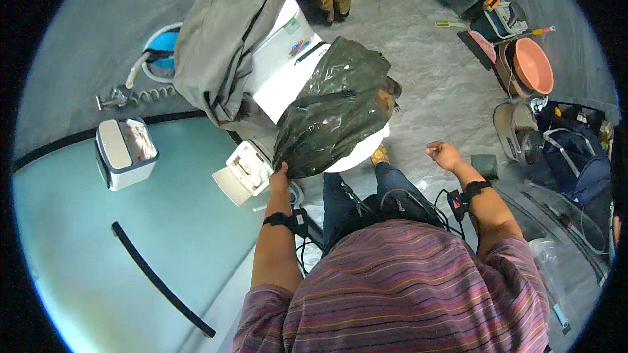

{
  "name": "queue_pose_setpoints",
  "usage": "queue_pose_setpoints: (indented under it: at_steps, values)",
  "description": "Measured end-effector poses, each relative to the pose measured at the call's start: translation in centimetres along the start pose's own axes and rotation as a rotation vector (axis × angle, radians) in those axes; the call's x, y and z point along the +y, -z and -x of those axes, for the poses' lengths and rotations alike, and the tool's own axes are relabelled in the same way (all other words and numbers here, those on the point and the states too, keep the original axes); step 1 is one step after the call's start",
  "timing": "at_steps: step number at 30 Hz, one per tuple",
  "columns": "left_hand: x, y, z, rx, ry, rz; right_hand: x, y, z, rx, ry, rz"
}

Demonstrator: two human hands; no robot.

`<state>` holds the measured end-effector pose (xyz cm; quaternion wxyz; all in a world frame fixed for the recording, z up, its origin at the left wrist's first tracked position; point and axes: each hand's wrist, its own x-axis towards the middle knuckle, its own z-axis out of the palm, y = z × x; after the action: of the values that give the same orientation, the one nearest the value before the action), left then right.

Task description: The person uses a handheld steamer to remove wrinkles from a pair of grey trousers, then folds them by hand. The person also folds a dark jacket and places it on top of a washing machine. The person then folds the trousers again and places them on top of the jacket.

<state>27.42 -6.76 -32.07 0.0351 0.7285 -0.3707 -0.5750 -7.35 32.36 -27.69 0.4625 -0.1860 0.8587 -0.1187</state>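
My left hand point(279, 176) grips the near left edge of a dark green, glossy plastic bag point(338, 103). The bag spreads over part of a white appliance point(284, 78) that has a control strip and a sticker on top. Below the bag shows a rounded white rim point(360, 149). Brown cloth-like material point(386, 98) peeks out at the bag's right side. My right hand point(444, 155) hangs in the air above the tiled floor, apart from the bag, its fingers loosely bent and nothing visible in them.
A grey fabric cover point(221, 44) drapes over the appliance's left part. An open white container point(249, 169) and a lidded bin point(126, 149) stand on the frosted glass surface point(196, 245). Along the right wall are a pink basin point(534, 66), a broom point(478, 46) and a dark blue bag point(574, 162).
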Motion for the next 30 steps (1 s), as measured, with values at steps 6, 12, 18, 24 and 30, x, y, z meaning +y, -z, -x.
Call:
queue_pose_setpoints:
  at_steps: [6, 12, 18, 24, 30]
  values:
    - [7.4, -4.1, 10.7, -0.181, -0.349, 0.221, 0.1, 3.2, -0.1, 0.048, 0.127, 0.128]
    - [14.4, -11.4, 18.6, -0.254, -0.597, 0.095, 0.7, 5.8, 2.2, 0.120, 0.086, 0.044]
    - [20.0, -19.8, 22.9, -0.522, -0.682, 0.148, 3.5, 4.1, 5.1, 0.222, -0.010, -0.070]
    - [21.1, -24.7, 23.6, -0.584, -0.714, 0.055, 7.9, -0.9, 10.6, 0.292, -0.086, -0.156]
    - [20.8, -28.3, 27.9, -0.679, -0.667, 0.107, 11.8, -2.2, 16.7, 0.466, -0.230, -0.265]
